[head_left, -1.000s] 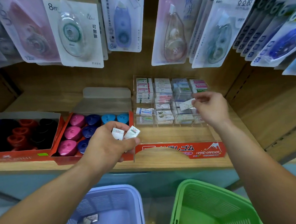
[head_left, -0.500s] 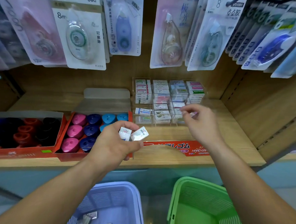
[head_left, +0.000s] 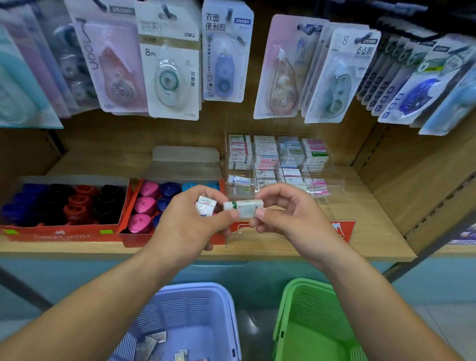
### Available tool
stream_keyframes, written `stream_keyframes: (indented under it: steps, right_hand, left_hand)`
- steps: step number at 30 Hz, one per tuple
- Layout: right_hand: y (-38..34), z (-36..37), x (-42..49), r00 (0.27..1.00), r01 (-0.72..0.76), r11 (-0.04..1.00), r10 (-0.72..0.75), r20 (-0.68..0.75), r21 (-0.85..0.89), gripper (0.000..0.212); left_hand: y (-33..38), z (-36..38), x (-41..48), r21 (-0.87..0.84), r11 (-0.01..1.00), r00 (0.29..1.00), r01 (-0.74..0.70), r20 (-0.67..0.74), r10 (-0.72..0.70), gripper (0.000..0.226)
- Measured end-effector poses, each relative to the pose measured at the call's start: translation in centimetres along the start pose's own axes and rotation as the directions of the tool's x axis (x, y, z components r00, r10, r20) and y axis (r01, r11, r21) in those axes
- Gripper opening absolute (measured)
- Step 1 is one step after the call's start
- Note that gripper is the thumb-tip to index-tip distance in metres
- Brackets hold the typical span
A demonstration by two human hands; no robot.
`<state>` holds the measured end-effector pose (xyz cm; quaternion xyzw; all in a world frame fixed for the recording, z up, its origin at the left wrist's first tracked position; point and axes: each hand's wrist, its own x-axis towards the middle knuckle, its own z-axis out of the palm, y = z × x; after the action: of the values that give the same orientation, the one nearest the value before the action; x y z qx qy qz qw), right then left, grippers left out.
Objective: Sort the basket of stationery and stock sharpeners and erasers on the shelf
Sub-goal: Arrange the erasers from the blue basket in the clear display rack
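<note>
My left hand (head_left: 186,227) holds a small white eraser with a pink label (head_left: 205,205) in its curled fingers. Between both hands is a white eraser with a green band (head_left: 243,207); my left thumb touches its left end and my right hand (head_left: 290,213) pinches its right end. Both hands hover in front of the clear acrylic eraser organiser (head_left: 277,161) on the wooden shelf (head_left: 371,237). Below, the lilac basket (head_left: 195,296) holds several loose wrapped erasers (head_left: 172,353). Two red boxes of sharpeners (head_left: 64,204), (head_left: 147,206) stand at the left of the shelf.
A green basket (head_left: 315,322) stands right of the lilac one. Carded correction tapes (head_left: 168,66) hang on hooks above the shelf. A red eraser box front (head_left: 342,228) lies behind my right hand. The shelf's side wall (head_left: 425,168) closes the right.
My right hand has come back from the organiser, where it left an eraser, to my left hand and now pinches the green-banded eraser there. The view has tilted upward.
</note>
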<state>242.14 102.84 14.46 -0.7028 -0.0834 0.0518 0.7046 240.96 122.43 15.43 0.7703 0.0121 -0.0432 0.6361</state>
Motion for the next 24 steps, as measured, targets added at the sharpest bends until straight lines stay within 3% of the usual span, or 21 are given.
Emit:
stream_keyframes:
  steps: [4,7,11,14,17,24]
  right_hand:
    - [0.1,0.3,-0.5,1.0,-0.01,0.998,0.011,-0.009,0.065,0.02]
    - [-0.1,0.6,-0.5,1.0,-0.015,0.993,0.017,-0.015,0.116,0.005]
    - [0.6,0.5,-0.3,0.998,0.022,1.0,-0.022,-0.067,-0.003,0.02]
    - [0.8,0.2,-0.4,0.998,-0.014,0.999,0.016,-0.06,0.034,0.031]
    - [1.3,0.0,-0.3,0.994,-0.079,0.994,0.085,-0.065,0.081,0.022]
    - [2.6,-2.4,-0.3,0.989,-0.083,0.994,0.073,-0.133,-0.074,0.017]
  left_hand:
    - [0.4,-0.4,-0.4,-0.007,1.0,1.0,0.011,0.02,-0.011,0.02]
    - [0.5,-0.4,-0.6,0.004,1.0,0.998,0.027,0.05,-0.027,0.024]
    - [0.3,-0.3,-0.4,0.019,1.0,0.998,0.023,0.065,-0.024,0.025]
    - [0.0,-0.1,-0.1,0.04,0.999,0.998,0.014,0.054,-0.016,0.023]
    - [-0.2,0.1,0.2,0.053,0.999,0.999,0.005,0.033,-0.007,0.024]
    - [-0.7,1.0,0.9,0.007,0.998,0.998,0.061,0.018,-0.061,0.034]
